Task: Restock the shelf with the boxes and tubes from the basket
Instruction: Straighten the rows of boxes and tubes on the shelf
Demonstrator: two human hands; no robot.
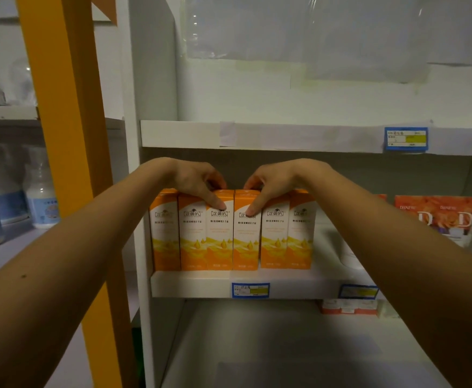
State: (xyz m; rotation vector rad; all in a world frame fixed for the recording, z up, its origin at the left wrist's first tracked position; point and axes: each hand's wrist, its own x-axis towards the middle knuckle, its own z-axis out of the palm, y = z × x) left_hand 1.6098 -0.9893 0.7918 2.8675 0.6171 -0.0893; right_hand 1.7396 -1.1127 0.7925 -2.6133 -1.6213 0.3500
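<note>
Several orange-and-white boxes (232, 236) stand upright in a row at the left end of the middle shelf (195, 284). My left hand (198, 182) rests on the tops of the left boxes, thumb pressed on the front of the third box (219, 242). My right hand (271, 183) lies on the tops of the right boxes, thumb on the front of the fourth box (246, 242). A narrow gap shows between the fourth and fifth boxes. The basket is out of view.
Orange floral tubes (447, 219) stand at the right of the same shelf, with a white tube (349, 256) lying beside my right forearm. Small red-and-white boxes (349, 306) sit on the lower shelf. An orange post (69, 135) and white bottles (41, 191) are at left.
</note>
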